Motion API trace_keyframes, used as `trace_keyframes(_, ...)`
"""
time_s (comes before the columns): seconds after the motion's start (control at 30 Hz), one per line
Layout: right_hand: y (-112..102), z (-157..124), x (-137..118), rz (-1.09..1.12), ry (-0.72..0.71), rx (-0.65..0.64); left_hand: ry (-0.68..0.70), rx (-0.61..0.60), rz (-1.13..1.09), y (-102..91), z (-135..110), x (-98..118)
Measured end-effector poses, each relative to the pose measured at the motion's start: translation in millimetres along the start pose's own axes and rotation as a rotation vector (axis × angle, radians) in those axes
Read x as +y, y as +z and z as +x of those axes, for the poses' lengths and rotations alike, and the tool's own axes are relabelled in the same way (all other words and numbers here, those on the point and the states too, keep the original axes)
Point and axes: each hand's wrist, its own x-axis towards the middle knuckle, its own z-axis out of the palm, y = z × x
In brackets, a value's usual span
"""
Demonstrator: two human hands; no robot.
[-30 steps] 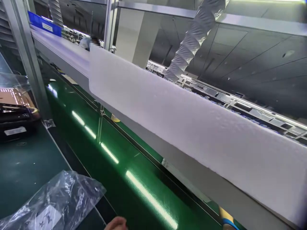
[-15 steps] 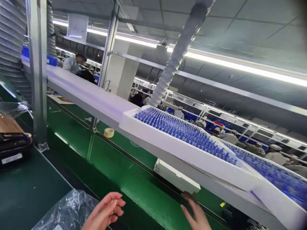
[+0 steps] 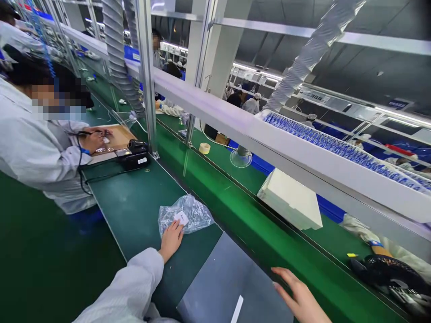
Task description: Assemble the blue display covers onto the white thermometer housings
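My left hand (image 3: 171, 240) lies with its fingers stretched out on a crumpled clear plastic bag (image 3: 198, 215). The fingertips touch a white label (image 3: 181, 218) with handwriting on the bag. My right hand (image 3: 299, 296) is held over the edge of the green belt, thumb and fingers apart, holding nothing. Between the two hands a grey mat (image 3: 218, 273) covers part of the dark green bench, and a white strip (image 3: 237, 309) rests on it.
A co-worker (image 3: 30, 130) in white works at a wooden tray (image 3: 117, 137) on the left, near a black device (image 3: 134, 154). Across the green belt (image 3: 229, 193) are a tape roll (image 3: 204, 148) and white foam trays (image 3: 292, 197). A shelf (image 3: 235, 116) carries trays of blue parts (image 3: 319, 143).
The view has swung down and to the left, bringing the co-worker and grey mat into sight. My left hand has moved onto the plastic bag; my right hand stays open.
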Motion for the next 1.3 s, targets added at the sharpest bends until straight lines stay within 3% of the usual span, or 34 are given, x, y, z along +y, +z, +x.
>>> trace_keyframes(0.07, -4.1, -6.4, -21.6, 0.030, -0.028, -0.019, 0.022, 0.009, -0.019, -2.8, 0.1, 6.3)
trace_keyframes(0.17, -40.8, -21.4, -44.9, 0.044, -0.089, 0.106, 0.086, 0.052, -0.073, -22.4, 3.7, 32.4)
trace_keyframes(0.27, -97.1, -41.3, -56.1, 0.033, -0.096, 0.533, 0.306, 0.162, -0.192, -70.7, 11.3, 86.0)
trace_keyframes(0.33, -132.0, -49.7, -59.2, 0.056, -0.065, 0.873, 0.509, 0.260, -0.295, -117.1, 15.6, 136.6)
trace_keyframes(0.4, -158.6, -48.4, -59.6, 0.103, -0.023, 1.108, 0.660, 0.368, -0.398, -165.7, 21.0, 193.7)
trace_keyframes(0.47, -175.7, -37.8, -57.3, 0.157, 0.032, 1.171, 0.745, 0.427, -0.492, -206.7, 31.4, 251.3)
trace_keyframes(0.53, -184.6, -23.1, -52.9, 0.195, 0.093, 1.144, 0.781, 0.402, -0.568, -234.4, 47.7, 303.7)
trace_keyframes(0.63, -189.1, -5.7, -46.6, 0.207, 0.191, 1.149, 0.736, 0.240, -0.602, -252.8, 74.5, 362.9)
trace_keyframes(0.7, -190.5, 0.0, -44.6, 0.215, 0.242, 1.186, 0.695, 0.108, -0.576, -255.5, 87.1, 386.2)
trace_keyframes(0.83, -193.8, 3.9, -47.1, 0.260, 0.254, 1.214, 0.641, -0.023, -0.542, -252.0, 96.0, 399.3)
trace_keyframes(1.1, -185.8, -0.8, -67.2, 0.469, 0.217, 1.229, 0.492, -0.006, -0.651, -242.1, 98.2, 393.3)
trace_keyframes(1.3, -182.2, -23.9, -78.4, 0.739, 0.150, 1.143, 0.364, 0.014, -0.772, -267.1, 86.8, 375.1)
